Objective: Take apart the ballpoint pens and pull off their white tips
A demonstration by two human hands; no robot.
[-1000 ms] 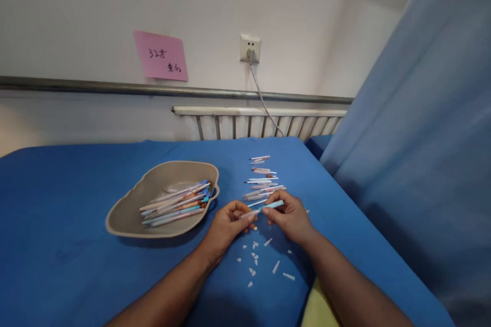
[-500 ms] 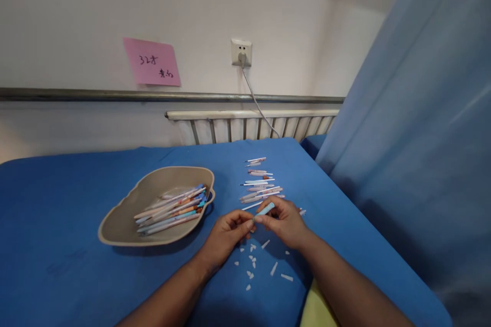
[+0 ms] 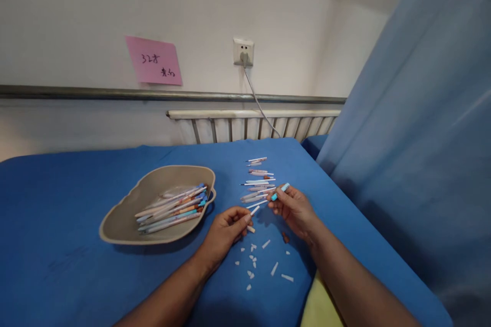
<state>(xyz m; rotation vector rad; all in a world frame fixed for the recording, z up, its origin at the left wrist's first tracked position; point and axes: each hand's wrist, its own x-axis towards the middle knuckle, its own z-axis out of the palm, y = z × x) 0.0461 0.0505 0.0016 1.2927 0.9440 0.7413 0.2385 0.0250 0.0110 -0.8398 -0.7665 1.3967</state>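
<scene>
Between the thumb and fingers of my left hand (image 3: 230, 227) a short white stick-like piece (image 3: 254, 210) points up to the right. A small cream-coloured piece (image 3: 250, 229) shows below that thumb; whether it is gripped too, I cannot tell. My right hand (image 3: 295, 207) is closed on a light-blue pen part (image 3: 282, 190), a short tube with a brighter blue end, held apart from the left hand. Beyond the hands lies a column of pen parts (image 3: 258, 182), thin refills and pale barrels. Nearer me, several small white tips (image 3: 251, 260) are scattered on the blue cloth (image 3: 76, 276).
A beige basin (image 3: 118, 222) holding several pens (image 3: 172, 212) stands left of my hands. A small brown piece (image 3: 285, 237) lies below my right wrist. At the right hangs a blue curtain (image 3: 402, 138). A metal railing (image 3: 253, 114) runs behind the table.
My hands were together at the light-blue pen part; now they are apart. The right hand has moved up and right with it, and a white piece shows in my left hand.
</scene>
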